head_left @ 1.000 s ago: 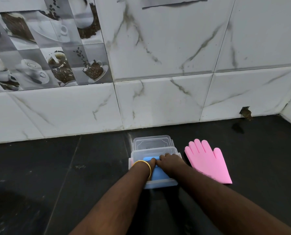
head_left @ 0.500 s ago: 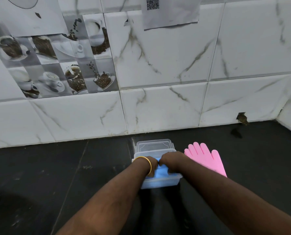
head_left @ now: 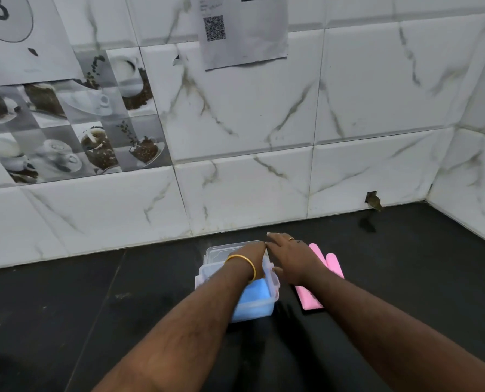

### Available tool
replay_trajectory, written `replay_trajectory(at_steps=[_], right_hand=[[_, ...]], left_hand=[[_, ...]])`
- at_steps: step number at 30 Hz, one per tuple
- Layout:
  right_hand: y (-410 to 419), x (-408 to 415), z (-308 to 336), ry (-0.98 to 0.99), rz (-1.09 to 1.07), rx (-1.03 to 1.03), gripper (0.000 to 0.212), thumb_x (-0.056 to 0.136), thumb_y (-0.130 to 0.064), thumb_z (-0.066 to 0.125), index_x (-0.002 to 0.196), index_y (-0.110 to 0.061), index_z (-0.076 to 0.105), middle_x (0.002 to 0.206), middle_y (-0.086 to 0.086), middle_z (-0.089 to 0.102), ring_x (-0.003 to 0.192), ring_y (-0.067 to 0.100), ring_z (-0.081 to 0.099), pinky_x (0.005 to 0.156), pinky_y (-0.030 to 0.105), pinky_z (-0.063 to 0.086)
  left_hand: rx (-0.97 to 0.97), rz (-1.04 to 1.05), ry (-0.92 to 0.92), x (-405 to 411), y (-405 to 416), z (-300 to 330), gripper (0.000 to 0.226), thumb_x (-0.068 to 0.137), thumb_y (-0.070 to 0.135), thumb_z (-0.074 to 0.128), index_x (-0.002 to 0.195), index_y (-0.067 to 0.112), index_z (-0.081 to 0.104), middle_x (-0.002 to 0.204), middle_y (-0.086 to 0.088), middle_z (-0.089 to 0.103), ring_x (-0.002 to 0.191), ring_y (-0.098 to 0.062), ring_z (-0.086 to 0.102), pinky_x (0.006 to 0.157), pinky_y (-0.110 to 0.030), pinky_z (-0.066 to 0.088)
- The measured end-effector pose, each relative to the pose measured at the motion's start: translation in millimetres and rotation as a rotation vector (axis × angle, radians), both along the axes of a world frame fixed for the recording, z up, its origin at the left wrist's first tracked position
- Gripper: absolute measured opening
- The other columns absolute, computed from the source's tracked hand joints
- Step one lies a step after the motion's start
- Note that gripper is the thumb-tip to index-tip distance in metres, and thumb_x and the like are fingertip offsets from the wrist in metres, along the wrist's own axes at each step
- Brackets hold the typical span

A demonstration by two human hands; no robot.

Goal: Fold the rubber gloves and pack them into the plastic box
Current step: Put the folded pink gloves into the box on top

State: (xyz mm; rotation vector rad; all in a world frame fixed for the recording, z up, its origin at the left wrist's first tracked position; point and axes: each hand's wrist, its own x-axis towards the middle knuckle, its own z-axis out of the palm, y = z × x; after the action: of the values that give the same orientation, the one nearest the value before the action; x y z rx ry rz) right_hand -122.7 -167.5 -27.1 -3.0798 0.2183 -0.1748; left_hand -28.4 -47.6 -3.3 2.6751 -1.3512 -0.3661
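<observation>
Crowding hands (head_left: 266,261) over plastic box (head_left: 204,274), pink glove (head_left: 331,264) just beside

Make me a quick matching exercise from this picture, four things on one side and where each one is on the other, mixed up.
Things:
1. blue glove
2. pink glove
3. gold bangle
4. QR code sheet

Places:
A. taped to the wall tiles
B. flat on the dark counter, right of the plastic box
C. inside the plastic box
D. on the left wrist

Pairs: 1-C, 2-B, 3-D, 4-A
</observation>
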Motion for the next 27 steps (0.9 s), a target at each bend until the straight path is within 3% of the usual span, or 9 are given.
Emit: replay_trajectory(at_steps=[5, 10, 13, 17, 20, 24, 27], right_hand=[[-35.9, -24.6, -8.8, -0.082, -0.171, 0.080, 0.084, 0.087, -0.039, 0.060, 0.156, -0.022, 0.016, 0.164, 0.001, 0.017, 0.148, 0.024, 0.022, 0.112, 0.041, 0.035], [-72.9, -43.6, -27.7, -0.085, -0.448, 0.278, 0.095, 0.084, -0.040, 0.068, 0.156, -0.016, 0.012, 0.162, 0.007, 0.022, 0.145, 0.028, 0.031, 0.110, 0.041, 0.040], [-89.9, -52.0, -40.1, -0.059, -0.607, 0.403, 0.098, 0.081, -0.039, 0.072, 0.155, -0.014, 0.012, 0.158, 0.009, 0.028, 0.142, 0.029, 0.036, 0.107, 0.042, 0.043], [-102.4, -58.7, -56.7, 0.081, -0.765, 0.522, 0.102, 0.081, -0.040, 0.071, 0.155, -0.010, 0.008, 0.156, 0.012, 0.030, 0.139, 0.031, 0.038, 0.106, 0.042, 0.042], [-105.4, -59.8, -64.5, 0.143, -0.822, 0.627, 0.083, 0.079, -0.037, 0.071, 0.144, -0.009, 0.028, 0.146, 0.011, 0.045, 0.133, 0.031, 0.046, 0.102, 0.039, 0.045], [-103.7, -55.2, -64.6, 0.178, -0.829, 0.718, 0.070, 0.079, -0.037, 0.073, 0.135, -0.010, 0.042, 0.138, 0.009, 0.053, 0.126, 0.027, 0.053, 0.100, 0.034, 0.047], [-108.3, -54.5, -63.7, 0.206, -0.832, 0.780, 0.052, 0.081, -0.033, 0.072, 0.125, -0.011, 0.054, 0.128, 0.006, 0.062, 0.117, 0.023, 0.060, 0.096, 0.032, 0.051]], left_hand=[[-0.115, 0.055, 0.087, -24.4, -47.2, -7.8, 0.069, 0.071, 0.022, 0.080, 0.129, 0.001, 0.049, 0.127, -0.019, 0.057, 0.119, -0.033, 0.055, 0.098, -0.037, 0.046], [0.014, 0.117, 0.147, -46.3, -91.5, -32.8, 0.066, 0.078, 0.039, 0.072, 0.131, 0.009, 0.047, 0.130, -0.013, 0.054, 0.119, -0.029, 0.054, 0.097, -0.035, 0.044], [0.082, 0.194, 0.222, -55.5, -106.8, -49.9, 0.083, 0.074, 0.049, 0.072, 0.140, 0.010, 0.038, 0.135, -0.011, 0.049, 0.122, -0.024, 0.052, 0.096, -0.031, 0.044], [0.172, 0.389, 0.396, -59.6, -111.7, -70.2, 0.087, 0.070, 0.049, 0.077, 0.138, 0.009, 0.039, 0.130, -0.008, 0.056, 0.110, -0.019, 0.057, 0.083, -0.025, 0.044], [0.175, 0.431, 0.450, -59.2, -116.2, -80.8, 0.075, 0.075, 0.046, 0.074, 0.134, 0.013, 0.042, 0.125, -0.006, 0.058, 0.096, -0.014, 0.053, 0.081, -0.023, 0.041], [0.102, 0.520, 0.508, -62.6, -119.7, -89.5, 0.065, 0.080, 0.041, 0.073, 0.132, 0.014, 0.044, 0.124, -0.005, 0.055, 0.102, -0.014, 0.053, 0.089, -0.024, 0.045], [0.019, 0.603, 0.545, -63.7, -124.8, -83.9, 0.059, 0.083, 0.027, 0.072, 0.133, 0.010, 0.045, 0.132, -0.010, 0.052, 0.113, -0.023, 0.054, 0.101, -0.033, 0.044]])
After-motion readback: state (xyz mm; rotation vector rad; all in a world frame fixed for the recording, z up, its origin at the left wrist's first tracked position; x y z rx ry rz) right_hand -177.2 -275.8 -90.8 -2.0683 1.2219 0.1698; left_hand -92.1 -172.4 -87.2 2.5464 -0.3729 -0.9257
